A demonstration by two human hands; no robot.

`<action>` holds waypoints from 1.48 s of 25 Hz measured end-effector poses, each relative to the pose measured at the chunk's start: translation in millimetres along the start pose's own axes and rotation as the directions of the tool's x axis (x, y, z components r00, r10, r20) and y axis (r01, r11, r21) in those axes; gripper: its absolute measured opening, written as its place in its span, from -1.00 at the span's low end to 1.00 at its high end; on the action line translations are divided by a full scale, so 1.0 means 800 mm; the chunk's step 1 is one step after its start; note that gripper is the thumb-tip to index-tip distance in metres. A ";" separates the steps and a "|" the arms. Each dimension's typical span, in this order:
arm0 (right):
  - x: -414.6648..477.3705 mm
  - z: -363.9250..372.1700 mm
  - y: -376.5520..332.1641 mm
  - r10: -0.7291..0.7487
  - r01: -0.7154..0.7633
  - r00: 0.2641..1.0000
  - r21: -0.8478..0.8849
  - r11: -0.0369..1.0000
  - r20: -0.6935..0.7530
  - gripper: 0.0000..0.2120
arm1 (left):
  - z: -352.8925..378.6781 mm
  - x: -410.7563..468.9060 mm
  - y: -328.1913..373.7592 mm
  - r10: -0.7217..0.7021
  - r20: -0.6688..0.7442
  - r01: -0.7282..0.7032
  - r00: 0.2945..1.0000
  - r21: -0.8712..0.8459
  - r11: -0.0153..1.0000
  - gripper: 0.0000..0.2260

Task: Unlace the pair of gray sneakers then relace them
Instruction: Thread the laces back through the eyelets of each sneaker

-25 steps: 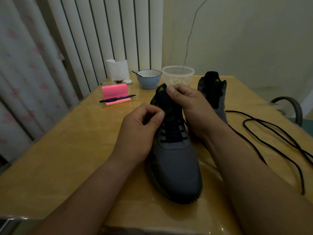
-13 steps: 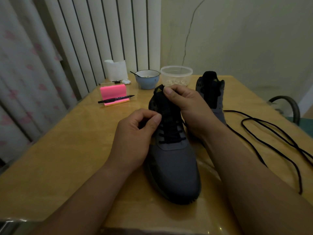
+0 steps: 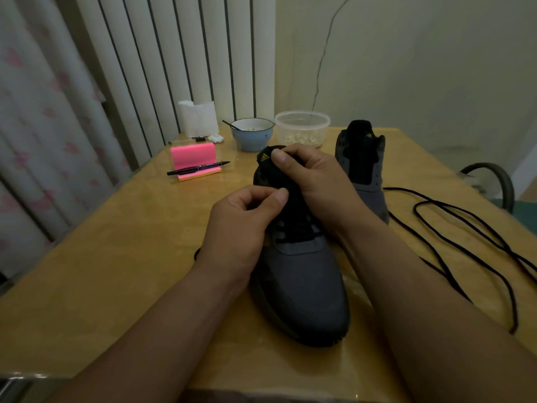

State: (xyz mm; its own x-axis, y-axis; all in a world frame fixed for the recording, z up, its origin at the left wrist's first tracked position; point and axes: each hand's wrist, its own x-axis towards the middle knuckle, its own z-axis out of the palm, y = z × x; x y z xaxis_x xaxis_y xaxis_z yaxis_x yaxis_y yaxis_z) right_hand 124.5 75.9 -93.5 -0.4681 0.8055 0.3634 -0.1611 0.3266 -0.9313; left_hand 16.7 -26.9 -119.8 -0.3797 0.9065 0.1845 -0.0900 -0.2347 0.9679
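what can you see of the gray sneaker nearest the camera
The gray high-top sneaker stands upright on the yellow table, toe toward the camera. It has a smooth gray upper, a dark sole and a black tongue with a small gold logo. A black lace crosses only its lowest eyelets. The right hand grips the top of the tongue. The left hand pinches at the left eyelet edge; what it pinches is hidden.

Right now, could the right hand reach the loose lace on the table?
Probably yes: the loose lace lies unobstructed beside that forearm, though the right hand first must release the sneaker tongue.
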 end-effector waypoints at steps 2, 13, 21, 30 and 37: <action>-0.002 -0.004 -0.005 -0.004 0.004 0.998 0.002 1.000 -0.063 -0.85 | 0.005 0.001 -0.001 -0.021 -0.025 0.020 0.999 -0.027 0.999 -0.90; -0.056 -0.037 -0.056 0.079 -0.019 0.993 -0.528 0.849 0.091 -0.96 | -0.003 -0.006 0.007 -0.008 -0.025 0.010 1.000 0.072 0.997 -0.92; -0.040 -0.061 -0.080 0.297 -0.164 0.932 0.490 0.856 -0.207 -0.74 | 0.003 -0.059 -0.001 0.259 -0.015 -0.154 0.966 0.771 0.618 0.07; -0.080 -0.074 -0.123 0.430 -0.071 0.893 -0.905 0.420 0.129 -0.77 | -0.007 -0.090 -0.011 0.076 -0.134 0.049 0.988 0.743 0.668 0.15; -0.077 -0.121 -0.180 0.132 -0.104 0.924 0.096 0.990 -0.360 -0.81 | -0.010 -0.077 0.006 -0.154 -0.068 0.154 0.986 0.728 0.668 -0.16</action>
State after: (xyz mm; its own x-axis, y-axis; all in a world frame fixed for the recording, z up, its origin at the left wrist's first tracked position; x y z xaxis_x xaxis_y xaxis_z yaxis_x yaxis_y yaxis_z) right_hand 260.2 27.2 20.5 -0.1410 0.9650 0.2211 -0.1938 0.1922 -0.9620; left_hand 32.1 -86.2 -128.2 -0.4228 0.9060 0.0212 0.5519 0.2388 0.7990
